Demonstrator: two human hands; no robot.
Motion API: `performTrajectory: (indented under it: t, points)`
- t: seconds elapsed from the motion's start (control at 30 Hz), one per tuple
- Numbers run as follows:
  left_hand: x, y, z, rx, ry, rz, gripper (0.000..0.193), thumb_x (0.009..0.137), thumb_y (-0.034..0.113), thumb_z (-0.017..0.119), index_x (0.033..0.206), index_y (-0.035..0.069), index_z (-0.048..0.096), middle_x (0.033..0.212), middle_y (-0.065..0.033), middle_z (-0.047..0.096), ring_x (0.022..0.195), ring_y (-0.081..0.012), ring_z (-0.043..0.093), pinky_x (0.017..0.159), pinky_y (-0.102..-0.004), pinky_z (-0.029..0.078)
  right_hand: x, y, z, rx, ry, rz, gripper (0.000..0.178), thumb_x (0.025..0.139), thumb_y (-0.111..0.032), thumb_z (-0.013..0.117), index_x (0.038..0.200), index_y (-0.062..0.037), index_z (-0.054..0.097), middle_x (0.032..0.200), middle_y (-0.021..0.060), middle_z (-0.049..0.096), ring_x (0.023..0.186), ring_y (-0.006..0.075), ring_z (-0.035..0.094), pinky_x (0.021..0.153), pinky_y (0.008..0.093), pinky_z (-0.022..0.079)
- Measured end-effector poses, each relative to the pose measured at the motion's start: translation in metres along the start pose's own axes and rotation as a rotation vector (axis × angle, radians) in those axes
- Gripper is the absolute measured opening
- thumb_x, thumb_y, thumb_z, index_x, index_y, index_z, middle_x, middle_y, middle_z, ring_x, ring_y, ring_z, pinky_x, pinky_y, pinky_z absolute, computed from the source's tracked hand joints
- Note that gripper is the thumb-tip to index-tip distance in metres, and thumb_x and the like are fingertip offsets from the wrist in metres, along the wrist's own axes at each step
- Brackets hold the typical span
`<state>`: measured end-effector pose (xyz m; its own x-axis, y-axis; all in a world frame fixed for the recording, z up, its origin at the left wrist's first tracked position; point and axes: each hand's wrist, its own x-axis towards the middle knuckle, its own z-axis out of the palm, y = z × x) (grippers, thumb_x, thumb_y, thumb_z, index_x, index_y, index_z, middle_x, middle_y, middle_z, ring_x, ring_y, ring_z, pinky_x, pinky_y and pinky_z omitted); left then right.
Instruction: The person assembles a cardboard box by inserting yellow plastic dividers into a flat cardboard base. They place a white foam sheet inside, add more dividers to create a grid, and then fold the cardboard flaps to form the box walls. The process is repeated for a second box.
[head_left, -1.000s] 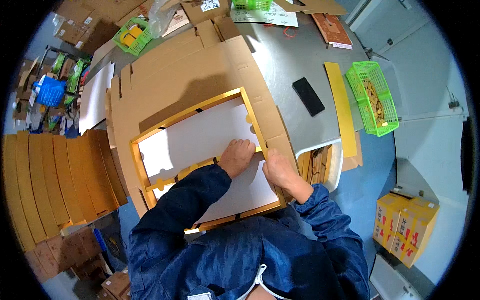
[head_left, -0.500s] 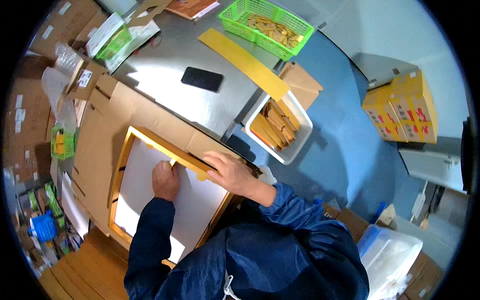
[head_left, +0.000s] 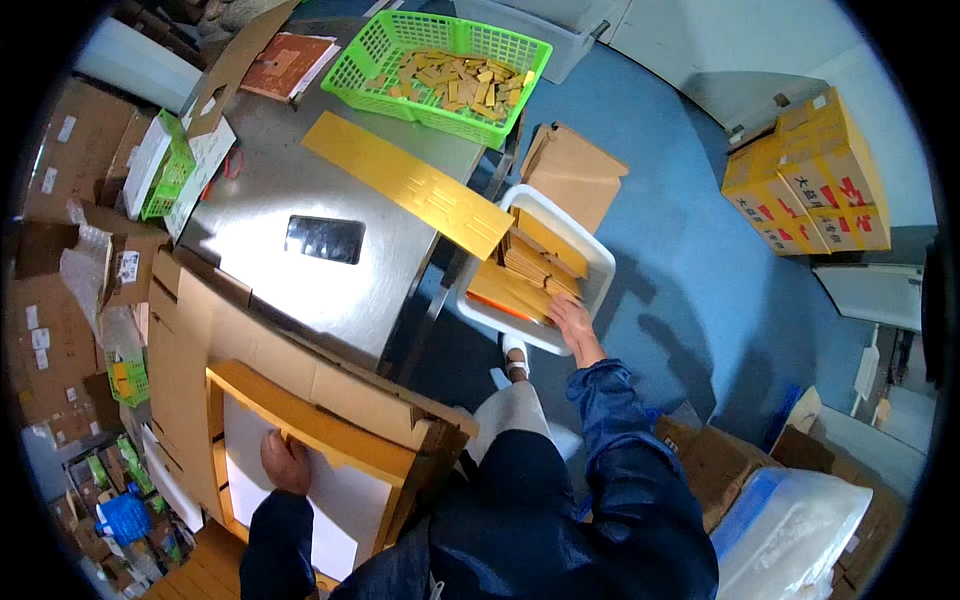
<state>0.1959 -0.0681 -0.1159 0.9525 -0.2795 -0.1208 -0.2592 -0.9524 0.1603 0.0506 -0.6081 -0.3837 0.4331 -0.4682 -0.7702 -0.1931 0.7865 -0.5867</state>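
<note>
My left hand [head_left: 286, 462] is closed, knuckles up, over the white sheet [head_left: 340, 497] inside a yellow-gold frame [head_left: 310, 417]. Anything in its fingers is too small or hidden to make out. To the right, my right hand [head_left: 572, 322] reaches to the near right side of a white tub [head_left: 597, 254], fingers stretched out at the edge of the yellow card pieces [head_left: 513, 290] packed inside. A long yellow strip [head_left: 410, 185] lies across the table, with one end hanging over the tub.
A metal table [head_left: 270, 285] carries a black phone [head_left: 325, 239] and a green basket [head_left: 440, 75] of small yellow pieces. Flat cardboard [head_left: 255, 325] lies under the frame. Cardboard boxes [head_left: 808, 175] wrapped in yellow tape stand on the blue floor [head_left: 680, 200] at right.
My right hand has left the frame's edge and moved right to the tub. My left hand stays inside the frame. The view has shifted rightward, and the small yellow piece by my left hand no longer shows clearly.
</note>
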Motion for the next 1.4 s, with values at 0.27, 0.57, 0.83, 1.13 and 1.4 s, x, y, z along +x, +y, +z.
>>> performTrajectory:
  t: [0.27,0.57,0.83,1.13,1.4]
  points:
    - [-0.033,-0.022,0.014,-0.907,-0.043,-0.555,0.042,0.097,0.029,0.041,0.129,0.001,0.040,0.120,-0.0129,0.050,0.108,-0.0287,0.052,0.092,-0.0375,0.043,0.204,0.066,0.043,0.487,0.288,0.292,0.030,0.093,-0.008,0.049,0.118,0.0071,0.042,0.122,0.0227,0.048,0.112,0.0379,0.052,0.096,0.0451,0.049]
    - [-0.015,0.046,0.014,-1.084,0.056,-0.991,0.044,0.097,0.032,0.042,0.130,0.004,0.039,0.121,-0.0116,0.050,0.109,-0.0278,0.051,0.093,-0.0378,0.043,0.279,0.120,0.039,0.570,0.278,0.341,0.049,0.093,-0.026,0.051,0.132,-0.0019,0.031,0.122,0.0288,0.044,0.108,0.0424,0.050,0.096,0.0498,0.045]
    - [-0.009,0.055,-0.001,-1.076,0.068,-1.016,0.046,0.097,0.036,0.042,0.132,0.007,0.039,0.122,-0.0105,0.050,0.110,-0.0270,0.051,0.094,-0.0381,0.043,0.307,0.103,0.022,0.559,0.159,0.360,0.028,0.087,-0.035,0.064,0.087,-0.0073,0.056,0.068,0.0095,0.057,0.056,0.0191,0.055,0.048,0.0292,0.050]
    - [-0.006,0.046,-0.023,-1.172,0.047,-0.959,0.047,0.096,0.039,0.043,0.133,0.010,0.038,0.123,-0.0093,0.050,0.111,-0.0261,0.050,0.094,-0.0384,0.043,0.228,0.107,-0.038,0.588,0.289,0.444,0.012,0.089,-0.020,0.061,0.080,-0.0134,0.056,0.063,0.0014,0.053,0.053,0.0160,0.052,0.047,0.0268,0.046]
    - [-0.019,0.016,-0.016,-0.659,-0.079,-0.374,0.038,0.096,0.041,0.041,0.120,0.012,0.044,0.115,-0.0043,0.050,0.107,-0.0172,0.049,0.095,-0.0321,0.040,0.019,-0.007,-0.048,0.072,-0.003,0.031,0.030,0.089,-0.010,0.058,0.118,-0.0043,0.056,0.107,0.0052,0.061,0.097,0.0147,0.057,0.083,0.0298,0.046]
